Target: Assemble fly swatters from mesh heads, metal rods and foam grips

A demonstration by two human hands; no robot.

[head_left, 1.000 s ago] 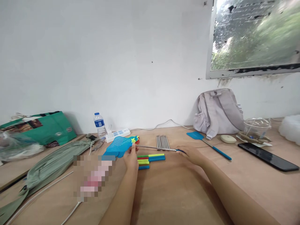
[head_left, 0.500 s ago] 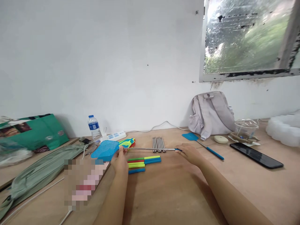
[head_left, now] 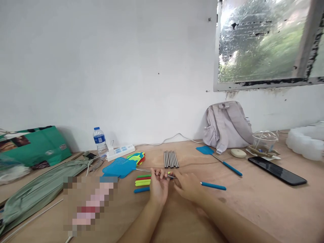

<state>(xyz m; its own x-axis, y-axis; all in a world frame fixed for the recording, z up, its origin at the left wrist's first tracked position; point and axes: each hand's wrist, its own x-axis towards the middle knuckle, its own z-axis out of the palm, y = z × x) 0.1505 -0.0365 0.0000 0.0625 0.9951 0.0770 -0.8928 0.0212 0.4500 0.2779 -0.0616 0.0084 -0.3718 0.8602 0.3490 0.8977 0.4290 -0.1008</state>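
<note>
A blue fly swatter (head_left: 120, 167) lies across in front of me, its mesh head to the left and its blue handle (head_left: 214, 186) to the right. My left hand (head_left: 160, 185) is closed around the middle of the thin metal rod, palm turned up. A little to the right, my right hand (head_left: 188, 186) pinches the rod, with the handle sticking out past it. Under and behind my left hand lie several coloured grip tubes (head_left: 142, 183), partly hidden. Just beyond is a row of metal rods (head_left: 171, 159). Another blue swatter (head_left: 219, 160) rests to the right.
Coloured swatter heads (head_left: 136, 158) lie beside a power strip (head_left: 120, 152) and a water bottle (head_left: 100, 141). A grey backpack (head_left: 226, 126), a plastic cup (head_left: 264, 140) and a black phone (head_left: 277, 171) are on the right. A green bag (head_left: 43, 145) and grey-green cloth (head_left: 45, 189) are at left.
My left hand has slid right from near the swatter head to the middle of the rod. My right hand has moved left off the handle, so the handle now shows. The swatter is lower.
</note>
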